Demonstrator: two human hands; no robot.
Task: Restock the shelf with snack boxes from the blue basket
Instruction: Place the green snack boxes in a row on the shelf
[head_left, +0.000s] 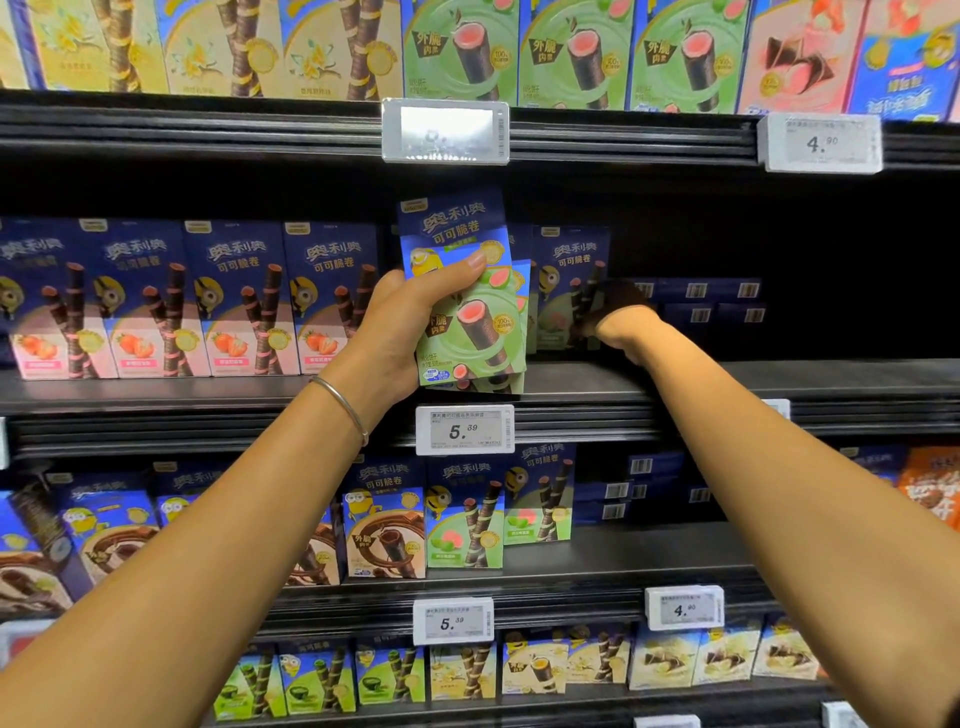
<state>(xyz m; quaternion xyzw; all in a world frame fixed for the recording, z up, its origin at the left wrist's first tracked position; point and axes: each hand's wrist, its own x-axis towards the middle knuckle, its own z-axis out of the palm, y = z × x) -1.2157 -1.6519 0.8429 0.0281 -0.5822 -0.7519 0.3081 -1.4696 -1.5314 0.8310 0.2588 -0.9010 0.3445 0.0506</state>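
The left hand (410, 322) clamps a stack of green boxes (467, 312) just off centre, thumb across the front face. The stack's lower edge hangs over the lip of the middle shelf (727, 379), just above a price tag (465, 430). The right hand (621, 319), at 3 o'clock from the stack, reaches into the dark gap beside an upright green box (563, 260); its fingers are lost in shadow, so I cannot tell whether they grip, push or only touch that box. The blue basket is out of view. The likeliest slip, I judge, is the stack fanning apart: one hand alone pins it, the cartons look glossy, and a tilt on the way in could let the front one slide off and drop past the lip. The bottom edge could also catch on that lip and buckle a corner. The right hand, working blind, may topple the upright box toward the flat boxes (696, 301) at 3 o'clock of it. Counted: two hands and one bracelet (340, 402), on the left wrist; at least two boxes in the stack, perhaps three, since the edges overlap too much to be sure; four strawberry boxes (231, 301) facing out at 9 o'clock; five barcodes showing on the flat boxes; and five whole price tags, two reading 5.39, two 4.90, and one washed out by glare at 12 o'clock.
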